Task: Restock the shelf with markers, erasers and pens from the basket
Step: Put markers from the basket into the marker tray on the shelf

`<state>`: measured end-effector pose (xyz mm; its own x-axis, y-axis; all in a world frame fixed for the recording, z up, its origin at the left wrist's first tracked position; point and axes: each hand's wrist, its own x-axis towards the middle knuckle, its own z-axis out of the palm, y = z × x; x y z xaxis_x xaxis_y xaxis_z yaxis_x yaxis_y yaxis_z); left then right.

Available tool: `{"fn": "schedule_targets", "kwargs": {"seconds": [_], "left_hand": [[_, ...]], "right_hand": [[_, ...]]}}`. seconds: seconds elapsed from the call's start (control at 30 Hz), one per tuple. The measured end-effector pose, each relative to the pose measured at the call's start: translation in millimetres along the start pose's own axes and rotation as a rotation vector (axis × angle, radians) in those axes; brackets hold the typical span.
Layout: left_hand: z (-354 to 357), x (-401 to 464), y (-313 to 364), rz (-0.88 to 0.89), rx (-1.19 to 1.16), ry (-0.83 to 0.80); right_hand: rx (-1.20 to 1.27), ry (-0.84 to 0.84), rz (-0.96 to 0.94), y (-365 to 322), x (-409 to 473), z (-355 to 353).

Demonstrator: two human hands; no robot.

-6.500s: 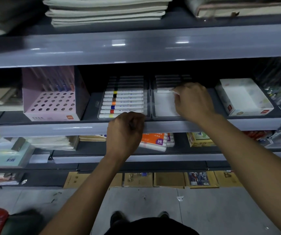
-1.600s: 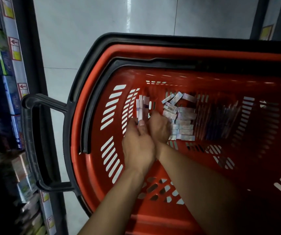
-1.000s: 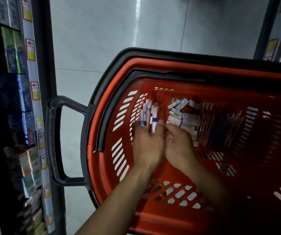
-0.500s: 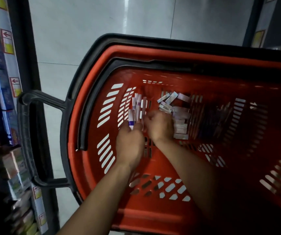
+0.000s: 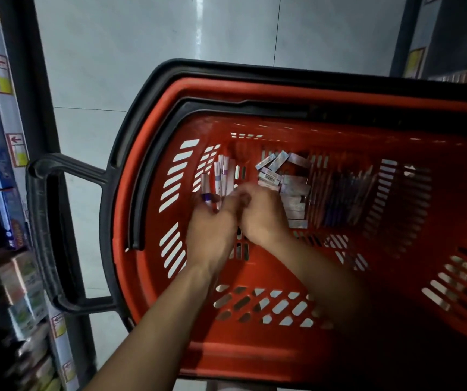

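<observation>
Both hands are working inside the red basket (image 5: pixel 147 153), which is standing on the floor beside a stocked shelf (image 5: pixel 3 176) at the left edge of the view. The markers (image 5: pixel 221 176) are lying as a loose white sheaf near the basket's left wall, with the erasers (image 5: pixel 291 190) heaped just beside them and the pens (image 5: pixel 342 196) in a darker row further right.

The markers are judged to be light, stiff and smooth-barrelled — likely to roll or slide against one another when gathered in number. Hold is probably best taken across the middle of the barrels, so that the sheaf is staying parallel and no end is tipping out.

The left hand (image 5: pixel 212 230) is curling its fingers round several markers, whose white barrels are fanning out beyond the fingertips; one with a purple band is showing at the thumb side. The right hand (image 5: pixel 260 213) is pressing close against the left, knuckles up and fingers bent inward toward the same bundle. Whether it is gripping a marker or only steadying the sheaf cannot be told — its fingertips are hidden and the frame is blurring slightly there.
</observation>
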<state>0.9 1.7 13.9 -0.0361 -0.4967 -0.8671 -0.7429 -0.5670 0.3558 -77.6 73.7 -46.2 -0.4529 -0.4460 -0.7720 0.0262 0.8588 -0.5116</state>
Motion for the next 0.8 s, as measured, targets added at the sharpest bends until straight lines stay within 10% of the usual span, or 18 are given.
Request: {"fn": "schedule_targets", "kwargs": {"seconds": [0.27, 0.8], "left_hand": [[3.9, 0.9, -2.2, 0.097, 0.123, -0.014], [10.7, 3.6, -19.0, 0.033, 0.035, 0.146]], "right_hand": [[0.391, -0.122, -0.066, -5.9, -57.6, -25.3], [-0.212, 0.293, 0.094, 5.1, 49.8, 67.0]]}}
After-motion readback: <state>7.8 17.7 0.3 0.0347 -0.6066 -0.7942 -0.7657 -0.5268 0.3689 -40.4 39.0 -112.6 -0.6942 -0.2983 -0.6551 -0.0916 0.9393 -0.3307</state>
